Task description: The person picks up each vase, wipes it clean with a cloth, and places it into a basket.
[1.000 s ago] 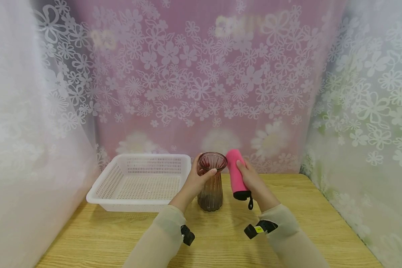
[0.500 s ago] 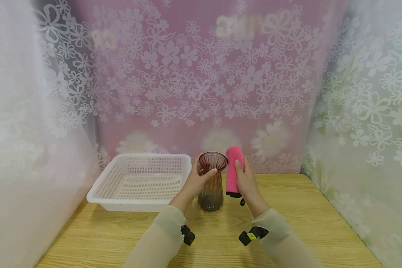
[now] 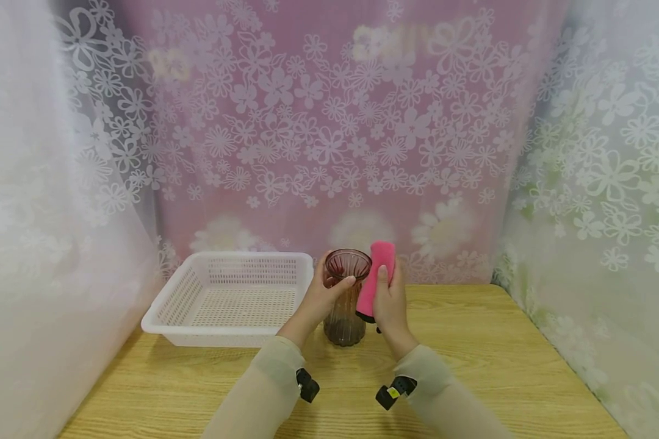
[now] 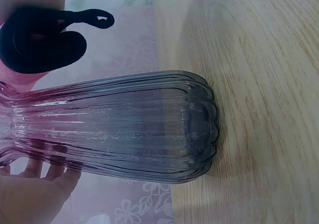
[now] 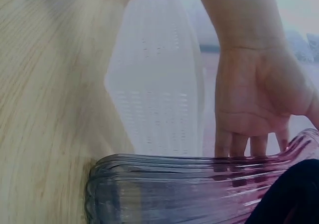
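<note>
A ribbed glass vase, pink at the top and smoky grey at the base, stands upright on the wooden table. My left hand grips it round the neck from the left, thumb in front and fingers behind. A rolled pink cloth with black edging and a small black loop is held in my right hand, close against the vase's right side. In the left wrist view the cloth's black rolled end shows beside the vase. Whether cloth and glass touch, I cannot tell.
A white perforated plastic basket stands on the table to the left of the vase. Flowered curtains hang behind and on both sides. The wooden table extends to the right and towards me.
My right hand has moved left with the rolled cloth, bringing it up beside the vase, and the cloth's lower end has swung left. The left hand and vase have stayed in place.
</note>
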`<action>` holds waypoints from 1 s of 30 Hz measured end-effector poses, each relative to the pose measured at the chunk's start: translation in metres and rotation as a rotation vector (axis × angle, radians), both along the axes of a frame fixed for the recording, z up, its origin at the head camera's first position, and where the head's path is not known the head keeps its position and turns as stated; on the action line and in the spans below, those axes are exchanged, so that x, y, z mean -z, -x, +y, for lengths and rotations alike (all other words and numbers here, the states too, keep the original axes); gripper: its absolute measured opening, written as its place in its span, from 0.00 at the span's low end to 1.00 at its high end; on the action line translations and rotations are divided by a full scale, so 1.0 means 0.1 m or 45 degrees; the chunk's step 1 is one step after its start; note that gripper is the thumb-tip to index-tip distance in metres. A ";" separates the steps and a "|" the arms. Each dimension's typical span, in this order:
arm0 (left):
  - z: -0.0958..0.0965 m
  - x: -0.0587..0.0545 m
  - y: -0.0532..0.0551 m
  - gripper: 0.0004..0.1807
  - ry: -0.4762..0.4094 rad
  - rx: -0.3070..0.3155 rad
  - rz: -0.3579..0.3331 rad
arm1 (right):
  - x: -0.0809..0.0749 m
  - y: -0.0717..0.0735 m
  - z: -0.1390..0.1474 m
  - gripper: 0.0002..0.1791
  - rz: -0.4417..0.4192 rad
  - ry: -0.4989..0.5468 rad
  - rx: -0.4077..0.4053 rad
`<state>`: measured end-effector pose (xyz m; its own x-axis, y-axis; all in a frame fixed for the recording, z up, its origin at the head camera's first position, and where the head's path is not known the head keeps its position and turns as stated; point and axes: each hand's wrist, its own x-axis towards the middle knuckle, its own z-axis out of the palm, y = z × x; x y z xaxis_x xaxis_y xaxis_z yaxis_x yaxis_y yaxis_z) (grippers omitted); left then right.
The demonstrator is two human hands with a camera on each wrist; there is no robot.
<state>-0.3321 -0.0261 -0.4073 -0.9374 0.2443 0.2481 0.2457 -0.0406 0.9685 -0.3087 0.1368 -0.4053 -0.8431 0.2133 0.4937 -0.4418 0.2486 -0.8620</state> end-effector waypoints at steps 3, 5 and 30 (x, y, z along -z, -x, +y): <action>0.00 -0.02 0.00 0.50 -0.004 0.016 -0.017 | 0.02 0.00 -0.04 0.32 0.027 0.015 0.039; -0.01 -0.08 -0.04 0.50 0.000 0.022 -0.022 | 0.02 -0.01 -0.06 0.34 0.024 0.014 0.061; -0.04 -0.30 -0.27 0.48 0.022 0.029 -0.010 | 0.20 0.13 -0.26 0.33 0.156 0.045 0.088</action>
<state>-0.3055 -0.0306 -0.3774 -0.9335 0.2694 0.2367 0.2376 -0.0297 0.9709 -0.3212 0.1110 -0.4250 -0.7596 0.2877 0.5833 -0.5272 0.2528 -0.8112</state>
